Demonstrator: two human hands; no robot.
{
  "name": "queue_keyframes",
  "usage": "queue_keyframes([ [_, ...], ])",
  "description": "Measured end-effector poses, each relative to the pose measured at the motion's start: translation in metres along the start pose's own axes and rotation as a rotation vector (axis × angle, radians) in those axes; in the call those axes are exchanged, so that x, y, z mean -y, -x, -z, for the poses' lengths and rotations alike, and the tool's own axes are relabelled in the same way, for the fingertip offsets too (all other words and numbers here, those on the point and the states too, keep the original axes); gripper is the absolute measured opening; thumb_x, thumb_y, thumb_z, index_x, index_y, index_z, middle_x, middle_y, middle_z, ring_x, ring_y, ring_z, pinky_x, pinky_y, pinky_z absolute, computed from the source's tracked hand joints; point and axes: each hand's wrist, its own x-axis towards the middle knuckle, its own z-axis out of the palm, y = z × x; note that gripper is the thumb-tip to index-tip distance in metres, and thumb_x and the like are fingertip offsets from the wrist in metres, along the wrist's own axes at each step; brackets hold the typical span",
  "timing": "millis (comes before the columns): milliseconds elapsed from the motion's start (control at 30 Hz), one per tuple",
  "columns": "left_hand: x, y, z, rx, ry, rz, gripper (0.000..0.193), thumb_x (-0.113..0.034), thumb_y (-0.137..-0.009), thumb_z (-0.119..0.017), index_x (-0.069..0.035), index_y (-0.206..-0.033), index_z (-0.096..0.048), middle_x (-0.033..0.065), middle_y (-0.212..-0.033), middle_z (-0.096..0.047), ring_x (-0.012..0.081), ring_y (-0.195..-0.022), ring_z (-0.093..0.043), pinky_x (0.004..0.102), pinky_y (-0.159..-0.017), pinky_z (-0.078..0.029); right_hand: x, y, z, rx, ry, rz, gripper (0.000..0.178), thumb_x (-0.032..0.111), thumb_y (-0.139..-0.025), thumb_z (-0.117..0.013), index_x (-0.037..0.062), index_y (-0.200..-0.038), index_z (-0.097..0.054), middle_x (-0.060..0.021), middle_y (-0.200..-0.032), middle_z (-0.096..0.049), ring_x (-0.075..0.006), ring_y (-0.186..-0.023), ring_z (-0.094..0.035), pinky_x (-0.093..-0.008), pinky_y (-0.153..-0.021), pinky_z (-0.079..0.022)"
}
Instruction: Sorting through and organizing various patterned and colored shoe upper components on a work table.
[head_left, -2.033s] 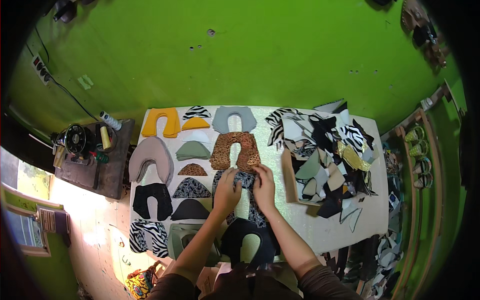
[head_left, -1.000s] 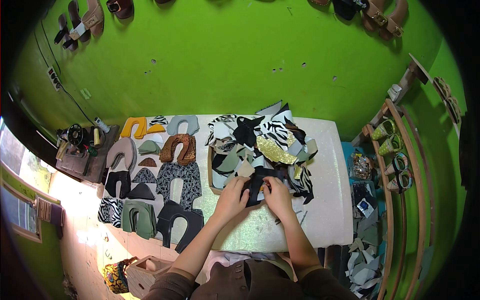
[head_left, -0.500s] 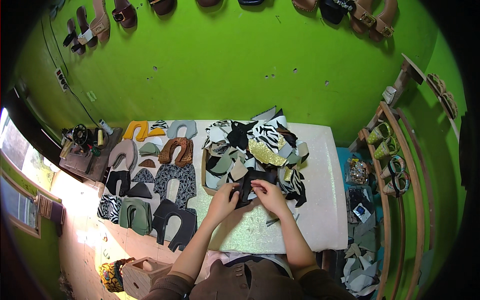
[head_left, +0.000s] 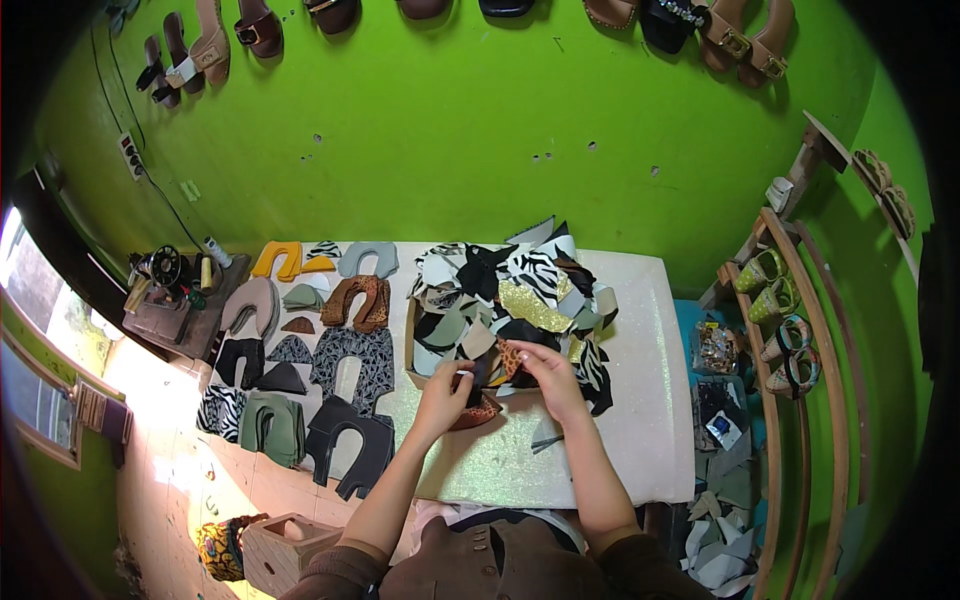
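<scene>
From where I stand, the bright green wall [head_left: 450,150] takes up most of the room, with sandals [head_left: 260,30] lined along its upper part. Below it spreads the pale counter [head_left: 640,400], and on its middle sits an open cardboard box [head_left: 409,345] heaped with a pile of scraps [head_left: 533,306]: black, white, sage, zebra-striped and glittery gold, some spilling over the right side.

Left of the box, U-shaped pieces lie in stacks. I can pick out a charcoal stack [head_left: 325,432] nearest the person, a sage green stack [head_left: 258,428] beside it, a grey-and-black patterned stack [head_left: 330,352] and a leopard stack [head_left: 337,302] farther up. Smaller half-moon pieces run between the two columns, a black half-moon [head_left: 281,378] among them.

Both hands work at the near edge of the box, a little apart from each other. The right hand [head_left: 552,383] has its grip pressed together, thumb and fingers pinching a leopard-print scrap [head_left: 509,358] just above the box's contents. The left hand [head_left: 443,400] is curled beside a dark scrap [head_left: 480,372]; whether its grip pinches that scrap I cannot tell. A brown spotted piece [head_left: 480,413] lies on the counter just beside the left hand, partly hidden. Smallest of all, a few thin grey strips [head_left: 547,440] lie near the right wrist.
</scene>
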Motion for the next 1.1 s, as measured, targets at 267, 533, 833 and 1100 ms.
queue_keyframes([
  [267,-0.031,-0.002,-0.010,-0.015,0.114,-0.230,0.033,-0.002,-0.076,-0.061,0.000,-0.108,-0.052,0.0128,-0.110,-0.052,0.0233,-0.104,-0.052,0.0307,-0.086,-0.043,0.032,0.018,0.001,0.355,-0.096,-0.242,0.016,0.004,-0.083,-0.056,-0.0035,-0.096,-0.059,-0.0113,-0.096,-0.063,-0.0154,-0.084,-0.062,-0.0252,-0.081,-0.046],
  [533,-0.028,-0.001,-0.005,0.303,0.584,-0.081,0.037,-0.011,-0.080,-0.061,-0.002,-0.114,-0.048,0.0091,-0.116,-0.048,0.0193,-0.107,-0.049,0.0319,-0.093,-0.037,-0.001,0.024,0.016,0.316,-0.764,-0.205,0.035,0.030,-0.090,-0.044,-0.0014,-0.093,-0.059,-0.0109,-0.079,-0.057,-0.0219,-0.080,-0.053,-0.0414,-0.087,-0.041],
  [833,-0.037,0.003,0.011,0.323,0.463,-0.295,0.019,0.001,-0.076,-0.059,-0.002,-0.093,-0.051,0.0101,-0.109,-0.053,0.0227,-0.111,-0.048,0.0334,-0.093,-0.036,-0.001,0.037,0.017,0.422,-0.930,-0.324,0.038,0.034,-0.090,-0.046,-0.0016,-0.096,-0.058,-0.0124,-0.085,-0.059,-0.0226,-0.084,-0.055,-0.0365,-0.085,-0.042],
  [1100,-0.049,0.022,0.057,0.076,0.170,-0.371,0.020,0.002,-0.064,-0.065,-0.003,-0.075,-0.049,0.0091,-0.094,-0.059,0.0222,-0.094,-0.056,0.0306,-0.080,-0.044,0.010,0.063,0.026,0.433,0.022,-0.197,0.021,0.017,-0.084,-0.060,0.0017,-0.098,-0.058,-0.0025,-0.091,-0.060,-0.0095,-0.089,-0.054,-0.0237,-0.083,-0.040],
])
